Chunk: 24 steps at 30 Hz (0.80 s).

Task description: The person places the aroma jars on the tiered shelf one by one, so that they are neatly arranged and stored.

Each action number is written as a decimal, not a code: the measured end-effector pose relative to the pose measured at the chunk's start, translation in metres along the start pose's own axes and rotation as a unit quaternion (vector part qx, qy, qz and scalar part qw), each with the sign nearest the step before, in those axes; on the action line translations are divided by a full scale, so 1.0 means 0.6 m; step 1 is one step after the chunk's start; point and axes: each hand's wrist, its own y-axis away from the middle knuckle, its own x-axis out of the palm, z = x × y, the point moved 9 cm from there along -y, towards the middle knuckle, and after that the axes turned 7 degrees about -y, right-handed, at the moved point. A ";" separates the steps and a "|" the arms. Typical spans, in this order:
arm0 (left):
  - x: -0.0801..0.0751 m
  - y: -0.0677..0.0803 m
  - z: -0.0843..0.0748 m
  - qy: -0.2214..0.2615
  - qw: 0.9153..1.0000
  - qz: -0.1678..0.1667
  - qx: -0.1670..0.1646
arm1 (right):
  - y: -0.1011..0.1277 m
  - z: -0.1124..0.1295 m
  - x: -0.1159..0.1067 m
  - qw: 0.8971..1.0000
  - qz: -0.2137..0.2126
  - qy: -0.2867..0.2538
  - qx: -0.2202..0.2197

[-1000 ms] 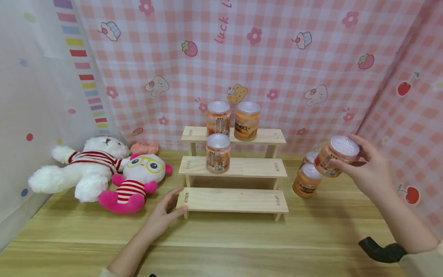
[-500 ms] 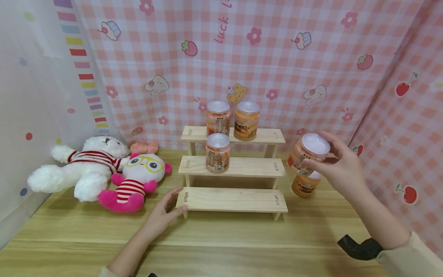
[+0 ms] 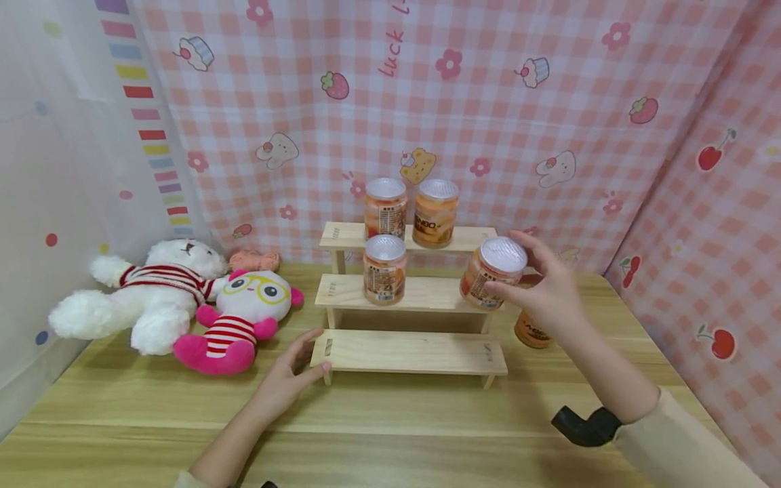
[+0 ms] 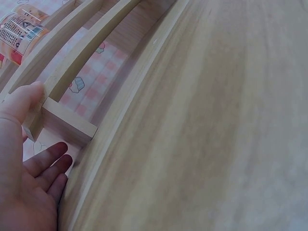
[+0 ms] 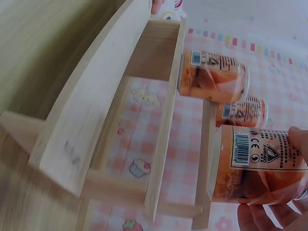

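Note:
My right hand grips an orange fruit jar with a clear lid, tilted, at the right end of the three-tier wooden display stand. In the right wrist view this jar appears apart from the middle plank; fingers and thumb lie around its side. My left hand holds the left end of the lowest plank, thumb at its front corner, as the left wrist view shows. One jar stands on the middle tier's left. Two jars, one at left and one at right, stand on the top tier.
Another jar stands on the table right of the stand, partly hidden by my right hand. A white plush bear and a pink-and-white plush toy lie at left. A checked curtain hangs behind.
My right hand has carried its jar left, from above the jars on the table to the stand's right end. My left hand has stayed on the lowest plank.

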 end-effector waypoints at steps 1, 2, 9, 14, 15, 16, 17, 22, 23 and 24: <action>0.000 0.000 0.000 0.001 1.000 0.000 0.000 | -0.002 -0.001 0.006 1.000 0.004 -0.006 0.002; 0.000 0.000 0.000 0.001 1.000 0.000 0.000 | -0.004 -0.001 0.012 1.000 0.009 -0.011 0.003; 0.000 0.000 -0.001 0.000 1.000 -0.001 0.000 | -0.014 -0.005 0.049 0.999 0.018 -0.034 0.002; 0.000 0.000 -0.003 -0.005 1.000 -0.001 0.001 | -0.024 -0.012 0.071 0.999 0.013 -0.039 0.011; 0.000 0.000 -0.003 -0.006 1.000 -0.002 0.001 | -0.026 -0.012 0.075 0.999 0.013 -0.037 0.012; 0.000 0.000 -0.003 -0.007 1.000 -0.002 0.001 | -0.028 -0.012 0.079 0.999 0.013 -0.036 0.015; 0.000 0.000 -0.003 -0.006 1.000 -0.002 0.001 | -0.030 -0.012 0.083 0.999 0.013 -0.034 0.016; 0.000 -0.001 -0.001 -0.006 1.000 -0.003 0.002 | -0.040 -0.013 0.100 0.999 0.011 -0.040 0.013; 0.000 -0.001 0.000 -0.006 1.000 -0.003 0.002 | -0.041 -0.015 0.102 0.999 0.011 -0.041 0.011; 0.000 -0.001 0.000 -0.006 1.000 -0.003 0.001 | -0.043 -0.016 0.105 0.999 0.010 -0.043 0.009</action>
